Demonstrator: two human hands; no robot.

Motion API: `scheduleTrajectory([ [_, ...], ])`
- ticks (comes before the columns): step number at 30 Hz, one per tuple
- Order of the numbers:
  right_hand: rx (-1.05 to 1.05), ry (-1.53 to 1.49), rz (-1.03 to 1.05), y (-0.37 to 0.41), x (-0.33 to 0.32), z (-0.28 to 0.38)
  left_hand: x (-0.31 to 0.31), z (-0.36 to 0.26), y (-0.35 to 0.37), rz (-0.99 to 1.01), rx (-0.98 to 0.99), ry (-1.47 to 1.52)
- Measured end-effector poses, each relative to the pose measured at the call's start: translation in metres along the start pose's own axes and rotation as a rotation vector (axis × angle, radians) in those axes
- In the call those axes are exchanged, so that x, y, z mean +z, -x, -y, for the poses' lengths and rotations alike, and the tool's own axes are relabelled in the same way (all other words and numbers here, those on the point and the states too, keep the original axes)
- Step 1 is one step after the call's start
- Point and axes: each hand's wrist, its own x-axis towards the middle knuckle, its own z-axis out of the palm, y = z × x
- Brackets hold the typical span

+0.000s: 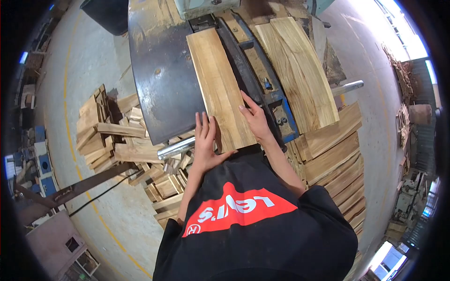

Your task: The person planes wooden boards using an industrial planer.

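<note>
A long wooden board [219,79] lies on the dark metal machine table [161,89], its far end at the machine's pale green housing [206,6]. My left hand [206,145] is at the board's near left corner, fingers along the left edge and thumb stretched across the near end. On the opposite side, my right hand [255,119] grips the right edge, with the thumb on top and the index finger pointing forward along it. The board's right side runs beside a dark guide rail [236,65].
Wider planks [300,75] lie on the right of the machine. More stacked boards [335,159] sit below them. Offcuts [112,126] are heaped on the floor at left. Metal bars [176,148] stick out from the table, and a black bin [107,16] stands at the far left.
</note>
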Motion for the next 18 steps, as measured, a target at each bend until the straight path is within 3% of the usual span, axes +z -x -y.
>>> scheduleTrajectory([
  [3,0.045,0.276,-0.092,-0.007,-0.01,-0.005,0.013,0.008,-0.012,0.004,0.057,-0.004],
  [6,-0.288,0.808,-0.281,0.006,0.005,0.007,0.03,0.018,-0.023,0.01,0.106,-0.066],
  [9,-0.58,0.964,-0.285,0.008,0.004,0.003,0.045,0.028,-0.032,0.084,0.136,-0.261],
  [13,-0.62,0.972,-0.099,-0.009,-0.005,-0.002,0.056,0.03,-0.047,0.046,0.133,-0.216],
  [18,-0.712,0.972,-0.157,-0.047,-0.008,-0.014,0.069,0.036,-0.08,0.005,0.142,-0.208],
])
